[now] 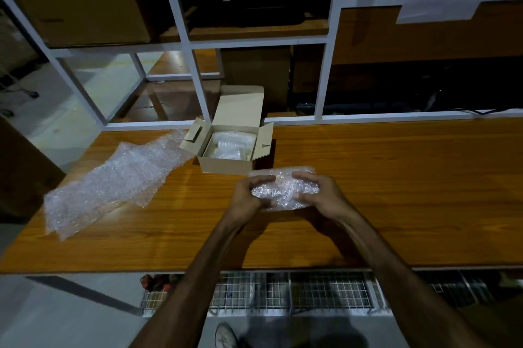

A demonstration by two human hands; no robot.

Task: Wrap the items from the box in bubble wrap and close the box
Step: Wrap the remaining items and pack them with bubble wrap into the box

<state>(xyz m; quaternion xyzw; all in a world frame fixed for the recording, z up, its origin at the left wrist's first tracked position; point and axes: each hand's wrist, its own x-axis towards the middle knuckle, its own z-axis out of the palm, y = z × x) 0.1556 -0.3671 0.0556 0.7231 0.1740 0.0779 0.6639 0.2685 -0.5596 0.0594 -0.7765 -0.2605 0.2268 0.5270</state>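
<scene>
You have both hands on a small bundle of clear bubble wrap [284, 190], held just above the brown wooden bench [396, 177] in front of the open tan cardboard box [226, 162]. Your left hand [250, 192] curls round the bundle's left end and your right hand [314, 192] round its right end, fingers over the top and thumbs on the near side. That grip from both ends looks meant to keep the loose folds from springing open while you finish tucking them. What the wrap encloses cannot be made out through the bubbles.

The box stands near the bench's far edge, just beyond the bundle, with its lid [240, 105] standing upright at the back and its side flaps spread outward. That leaves the mouth fully open, so you can lower the bundle straight in without pushing anything aside. Inside it there is already something pale and wrapped in bubble wrap [230, 145], lying at the bottom and filling much of the floor.

To the left of the box, spare sheets of clear bubble wrap [113, 177] lie flat along the bench, within reach should another item need covering.

Judging from this, you are late in wrapping this item. Placing it beside the one already in the box, then folding the flaps and lid shut, would remain. Keep the ends pinched as you move, since nothing visible holds the wrap closed.
</scene>
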